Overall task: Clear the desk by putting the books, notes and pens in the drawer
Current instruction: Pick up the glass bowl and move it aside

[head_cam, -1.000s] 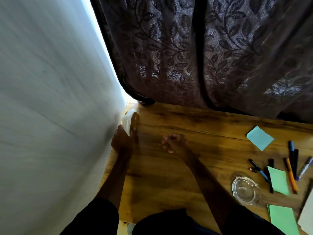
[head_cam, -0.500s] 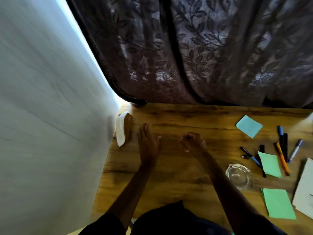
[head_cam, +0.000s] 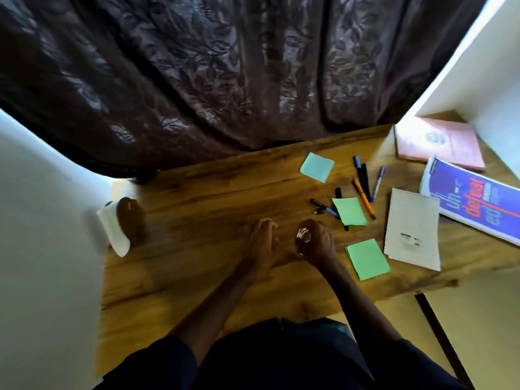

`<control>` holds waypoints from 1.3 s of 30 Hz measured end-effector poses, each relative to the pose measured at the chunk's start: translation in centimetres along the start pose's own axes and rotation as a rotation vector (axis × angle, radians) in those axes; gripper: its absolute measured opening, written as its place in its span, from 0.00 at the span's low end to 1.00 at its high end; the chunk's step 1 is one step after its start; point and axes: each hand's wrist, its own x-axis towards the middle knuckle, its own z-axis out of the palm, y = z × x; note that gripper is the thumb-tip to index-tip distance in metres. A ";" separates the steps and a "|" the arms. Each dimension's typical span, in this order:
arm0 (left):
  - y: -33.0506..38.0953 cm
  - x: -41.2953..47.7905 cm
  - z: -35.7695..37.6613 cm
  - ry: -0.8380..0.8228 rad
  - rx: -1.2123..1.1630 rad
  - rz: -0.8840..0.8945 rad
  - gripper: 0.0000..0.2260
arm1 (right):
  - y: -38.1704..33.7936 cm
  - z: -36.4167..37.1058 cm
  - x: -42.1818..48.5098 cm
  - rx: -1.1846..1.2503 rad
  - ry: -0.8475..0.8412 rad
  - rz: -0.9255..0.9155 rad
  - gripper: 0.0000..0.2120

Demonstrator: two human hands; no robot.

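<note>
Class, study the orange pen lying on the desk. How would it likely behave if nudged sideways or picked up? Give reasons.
The orange pen looks slim and rounded, so a sideways nudge would probably roll it across the smooth wooden desk. It lies straight, so it is likely stiff, and probably light. The black pen close beside it might get knocked.

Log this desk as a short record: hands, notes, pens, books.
left hand: fingers loosely curled, holds nothing
right hand: grips a glass dish
notes: blue note, far green note, near green note, all lying on the desk
pens: loose, around the far green note
books: pink book, blue book, white pad, at the right end
</note>
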 end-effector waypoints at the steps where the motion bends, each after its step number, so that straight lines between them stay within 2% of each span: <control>1: 1.1 0.1 0.5 -0.036 0.027 -0.007 0.16 | 1.2 -0.4 0.0 -0.014 -0.011 0.021 0.25; 4: 3.2 0.7 2.1 -0.174 0.019 -0.066 0.18 | 4.0 -1.5 0.3 -0.049 -0.044 0.072 0.33; 8: 4.9 2.2 4.3 -0.312 -0.037 -0.241 0.22 | 5.7 -2.2 1.2 -0.037 -0.082 0.117 0.29; 13: 5.5 3.2 6.0 -0.255 -0.091 -0.427 0.16 | 7.1 -2.0 2.3 -0.044 -0.082 0.109 0.14; 16: 5.5 3.5 6.3 -0.208 -0.226 -0.582 0.16 | 7.2 -2.2 3.3 -0.019 -0.082 0.092 0.10; 20: 5.4 3.2 6.4 -0.118 -0.359 -0.679 0.17 | 7.3 -2.6 4.1 0.128 -0.019 0.020 0.07; 23: 5.6 2.3 6.2 -0.038 -0.464 -0.697 0.19 | 7.0 -3.0 3.7 0.284 0.022 -0.022 0.08; 26: 6.0 1.2 5.8 -0.012 -0.539 -0.701 0.18 | 6.5 -3.3 3.7 0.389 -0.055 0.019 0.06; 32: 4.6 0.8 4.7 0.010 -0.724 -0.796 0.19 | 5.2 -3.6 4.2 0.413 -0.140 0.012 0.03; 34: 3.8 0.9 4.1 0.031 -0.834 -0.833 0.21 | 4.7 -3.8 4.4 0.412 -0.177 -0.017 0.07; 36: 3.3 0.9 3.0 0.046 -0.900 -0.780 0.17 | 4.2 -3.7 4.4 0.477 -0.218 -0.002 0.10; 39: 2.8 1.2 1.6 0.026 -0.956 -0.695 0.21 | 3.6 -3.5 4.2 0.665 -0.278 0.142 0.08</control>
